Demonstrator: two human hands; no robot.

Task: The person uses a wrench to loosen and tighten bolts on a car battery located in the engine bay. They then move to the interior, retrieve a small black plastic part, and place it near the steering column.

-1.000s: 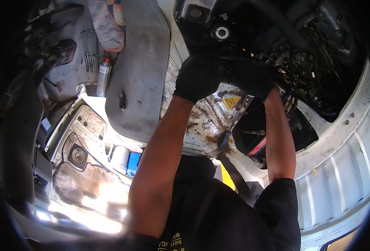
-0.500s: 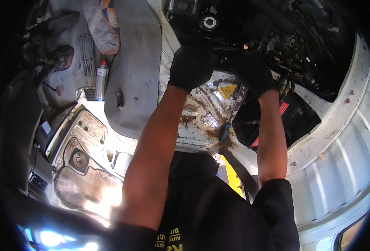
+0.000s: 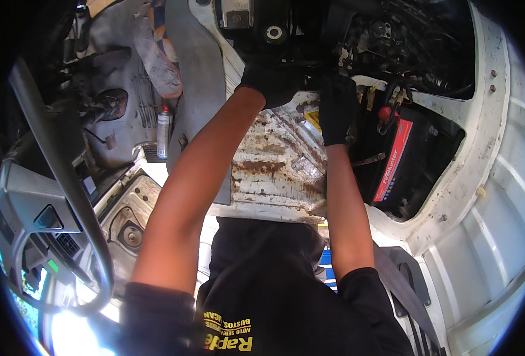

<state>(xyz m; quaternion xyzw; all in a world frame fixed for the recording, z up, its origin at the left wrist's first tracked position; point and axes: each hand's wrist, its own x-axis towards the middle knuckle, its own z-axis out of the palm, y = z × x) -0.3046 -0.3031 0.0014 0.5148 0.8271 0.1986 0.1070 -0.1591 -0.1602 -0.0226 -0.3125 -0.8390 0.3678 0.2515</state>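
My left hand [image 3: 271, 84], in a black glove, reaches over the edge of the dark engine opening, at the far end of a rusty white metal panel [image 3: 262, 169]. Beside it, my right hand [image 3: 338, 110], also gloved in black, hangs at the panel's right edge and partly covers a yellow label [image 3: 313, 120]. The fingers of both hands merge with the dark engine parts [image 3: 387, 35], so anything in them is hidden. To the right of my right hand sits a black battery [image 3: 425, 157] with a red label and a red terminal clamp [image 3: 385, 113].
At left are a steering wheel [image 3: 58, 154], a spray can [image 3: 164, 133] and a stained cloth [image 3: 155, 65]. A grey mat [image 3: 203, 83] lies beside the panel. Ahead is a round cap [image 3: 273, 33]. The white body frame [image 3: 492, 118] curves along the right.
The view has shifted, bringing the steering wheel and more of the battery into sight. My right hand has moved toward the panel and nearer me. A blue-handled tool on the panel no longer shows.
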